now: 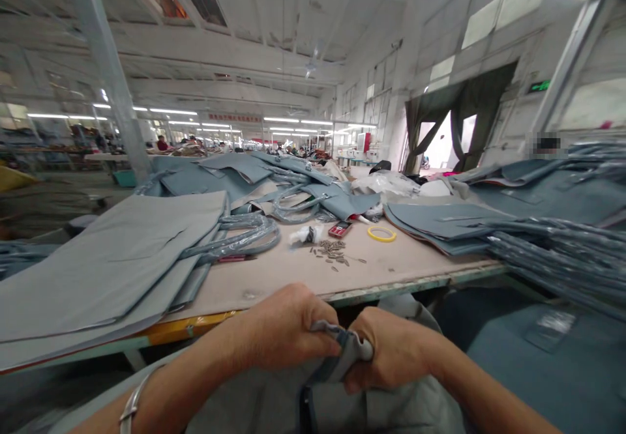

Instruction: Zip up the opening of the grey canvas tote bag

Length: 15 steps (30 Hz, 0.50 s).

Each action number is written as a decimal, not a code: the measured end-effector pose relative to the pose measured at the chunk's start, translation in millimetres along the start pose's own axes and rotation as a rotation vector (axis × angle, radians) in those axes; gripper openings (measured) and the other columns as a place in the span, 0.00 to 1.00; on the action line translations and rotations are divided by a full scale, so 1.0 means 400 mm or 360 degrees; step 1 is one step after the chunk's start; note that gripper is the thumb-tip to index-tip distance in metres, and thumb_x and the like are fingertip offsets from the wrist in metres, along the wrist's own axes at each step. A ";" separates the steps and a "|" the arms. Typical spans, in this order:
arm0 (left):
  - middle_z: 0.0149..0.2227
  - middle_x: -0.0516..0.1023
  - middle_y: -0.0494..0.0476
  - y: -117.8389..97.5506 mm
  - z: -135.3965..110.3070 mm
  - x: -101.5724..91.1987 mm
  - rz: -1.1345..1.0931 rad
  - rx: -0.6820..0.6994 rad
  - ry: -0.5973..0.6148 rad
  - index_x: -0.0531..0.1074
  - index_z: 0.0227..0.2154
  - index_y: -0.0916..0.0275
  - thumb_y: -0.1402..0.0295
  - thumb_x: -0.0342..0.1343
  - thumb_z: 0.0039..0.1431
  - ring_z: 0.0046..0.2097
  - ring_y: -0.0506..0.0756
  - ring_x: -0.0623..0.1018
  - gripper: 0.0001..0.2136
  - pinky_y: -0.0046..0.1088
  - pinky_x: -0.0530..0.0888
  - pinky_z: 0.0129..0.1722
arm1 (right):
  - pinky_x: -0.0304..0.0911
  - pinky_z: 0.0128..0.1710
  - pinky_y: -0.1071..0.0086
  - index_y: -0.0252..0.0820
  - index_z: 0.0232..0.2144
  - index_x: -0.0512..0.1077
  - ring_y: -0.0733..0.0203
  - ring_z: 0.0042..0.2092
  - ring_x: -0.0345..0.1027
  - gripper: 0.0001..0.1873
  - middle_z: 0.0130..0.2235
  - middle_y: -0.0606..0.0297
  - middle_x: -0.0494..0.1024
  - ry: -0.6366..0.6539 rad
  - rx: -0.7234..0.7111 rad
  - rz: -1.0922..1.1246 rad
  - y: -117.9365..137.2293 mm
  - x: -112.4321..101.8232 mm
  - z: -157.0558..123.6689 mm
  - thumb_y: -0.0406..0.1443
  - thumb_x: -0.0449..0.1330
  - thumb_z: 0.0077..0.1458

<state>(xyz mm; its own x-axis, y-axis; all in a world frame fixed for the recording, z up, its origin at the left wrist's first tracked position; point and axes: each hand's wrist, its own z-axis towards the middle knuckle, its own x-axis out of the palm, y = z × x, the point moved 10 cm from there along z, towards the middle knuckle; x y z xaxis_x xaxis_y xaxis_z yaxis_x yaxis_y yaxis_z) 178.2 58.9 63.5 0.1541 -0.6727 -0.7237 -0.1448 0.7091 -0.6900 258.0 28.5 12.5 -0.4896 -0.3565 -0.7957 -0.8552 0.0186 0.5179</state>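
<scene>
The grey fabric piece (348,350) sits at the near centre, below the near edge of the worktable (274,277). A bunched fold of it rises between the two hands, and the rest drapes down toward the bottom of the view.

Left hand (286,330): fingers curled fully closed over the left side of the fold, knuckles facing up. A metal bracelet (131,406) sits on this wrist.

Right hand (391,350): fingers closed tight on the right side of the fold, with the fabric edge emerging at the thumb. The two hands are just beside each other, with only the fold between them.

On the worktable, far of the hands:
- a scatter of small metal parts (335,251), centre;
- a yellow tape roll (382,234), just right of the parts;
- a small red object (339,229), beyond the parts;
- stacked grey fabric panels (112,258), left;
- plastic-wrapped handle loops (247,232), beside the panels.

Writing: a red banner (235,118) and a green sign (539,86) are in view, both too small to read.
</scene>
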 end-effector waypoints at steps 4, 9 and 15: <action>0.21 0.61 0.43 -0.121 -0.059 -0.023 0.0329 0.0170 -0.0027 0.64 0.23 0.62 0.69 0.55 0.59 0.24 0.45 0.61 0.10 0.24 0.55 0.25 | 0.55 0.26 0.79 0.43 0.36 0.79 0.67 0.31 0.67 0.21 0.30 0.75 0.76 -0.0249 -0.0073 0.0117 -0.008 -0.079 -0.088 0.36 0.72 0.34; 0.23 0.67 0.43 -0.314 -0.118 -0.133 0.0677 0.0294 -0.0251 0.65 0.24 0.61 0.62 0.52 0.64 0.27 0.46 0.67 0.14 0.25 0.58 0.28 | 0.55 0.25 0.78 0.37 0.31 0.77 0.66 0.30 0.64 0.17 0.27 0.74 0.73 -0.0433 0.0026 0.0123 -0.076 -0.196 -0.254 0.36 0.70 0.35; 0.23 0.71 0.49 -0.586 -0.094 -0.306 0.1407 0.0583 -0.0862 0.71 0.24 0.60 0.59 0.54 0.63 0.28 0.51 0.70 0.14 0.27 0.55 0.29 | 0.60 0.31 0.73 0.36 0.30 0.76 0.58 0.35 0.68 0.14 0.31 0.68 0.76 -0.1310 0.0233 -0.0216 0.033 -0.455 -0.665 0.41 0.66 0.44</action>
<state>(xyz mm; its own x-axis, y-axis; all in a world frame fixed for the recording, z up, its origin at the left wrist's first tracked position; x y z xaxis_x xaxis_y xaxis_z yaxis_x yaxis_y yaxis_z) 156.6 -32.9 313.3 0.5605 0.2218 -0.7979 -0.1302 0.9751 0.1796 380.9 -155.0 247.7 -0.3002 0.4283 -0.8523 -0.9011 0.1659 0.4007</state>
